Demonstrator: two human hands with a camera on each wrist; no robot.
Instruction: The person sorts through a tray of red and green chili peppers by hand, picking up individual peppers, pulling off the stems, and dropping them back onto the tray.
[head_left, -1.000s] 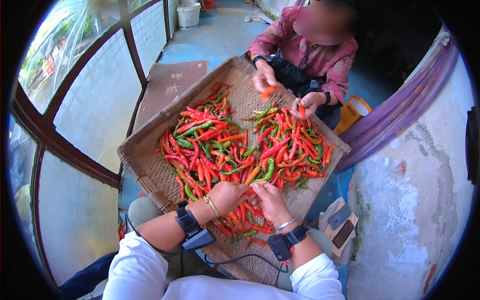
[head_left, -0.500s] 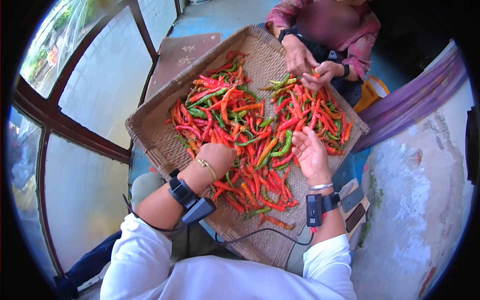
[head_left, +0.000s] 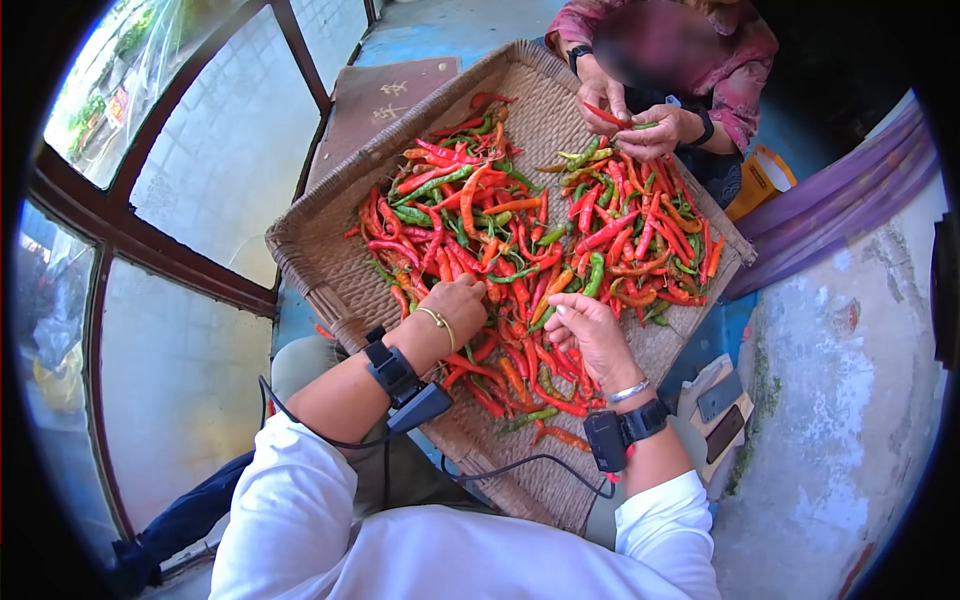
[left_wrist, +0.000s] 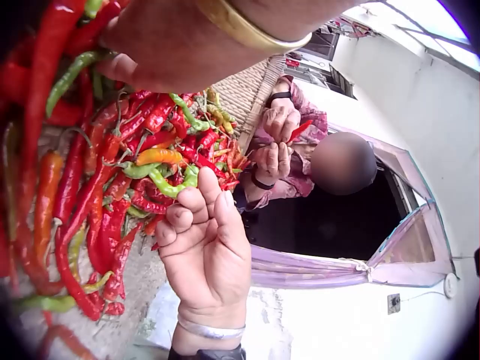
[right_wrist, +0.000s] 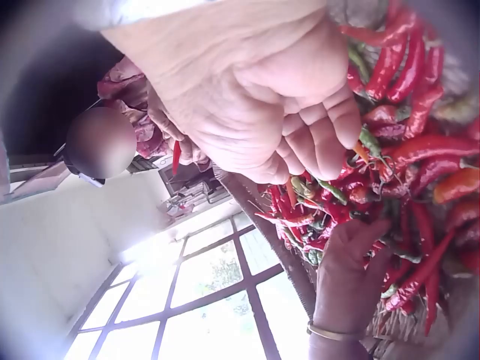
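Observation:
Red, green and orange peppers (head_left: 480, 190) lie in two merging heaps in a woven tray (head_left: 325, 225). The left hand (head_left: 455, 312), with a gold bangle, reaches down among the near peppers; its fingertips are partly hidden, and whether they pinch one cannot be told. In the left wrist view, peppers (left_wrist: 52, 187) lie against that hand (left_wrist: 154, 52). My right hand (head_left: 595, 338) hovers over the heap's right side, a silver bangle on its wrist. Its fingers are loosely bent, the palm bare in the left wrist view (left_wrist: 206, 251) and the right wrist view (right_wrist: 281, 112).
Across the tray, another person's hands (head_left: 650, 125) hold a red pepper and a green one. Two phones (head_left: 722, 432) lie at the right. Behind them is a rough wall (head_left: 850, 400), with a purple curtain (head_left: 840, 220) further back. Framed windows (head_left: 200, 350) stand at the left.
My hands were together at a red pepper, then parted. The left went into the heap and stays low; the right swung out, then came back inward and lower. The tray sits higher in view.

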